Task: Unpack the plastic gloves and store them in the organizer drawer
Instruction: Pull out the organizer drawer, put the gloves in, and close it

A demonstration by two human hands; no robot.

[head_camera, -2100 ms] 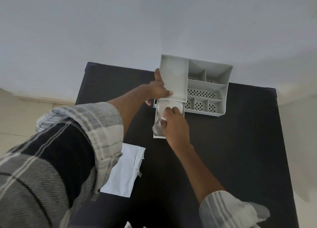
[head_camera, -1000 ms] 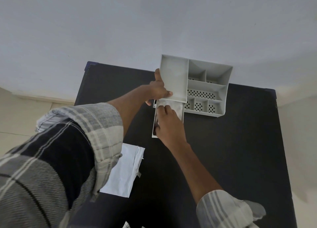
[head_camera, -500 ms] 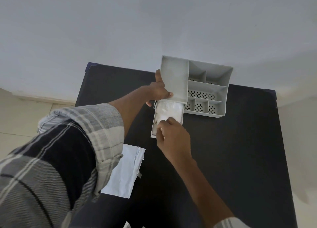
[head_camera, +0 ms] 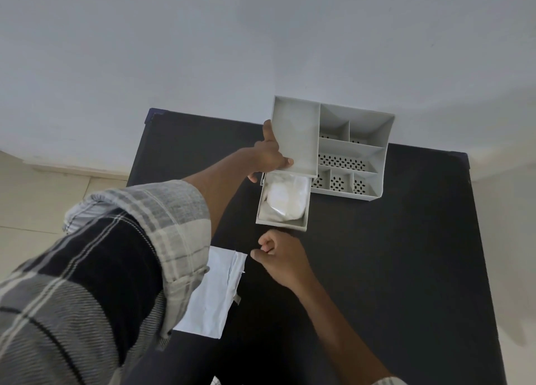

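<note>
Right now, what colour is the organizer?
Light grey plastic organizer, with dark perforations in its compartment floors; the head view shows it best.

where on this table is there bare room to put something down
Most bare room is the right side of the table, from the organizer toward the near edge. The far left corner is bare too. It is crowded in front: open drawer, right hand, white packet, left hand.
</note>
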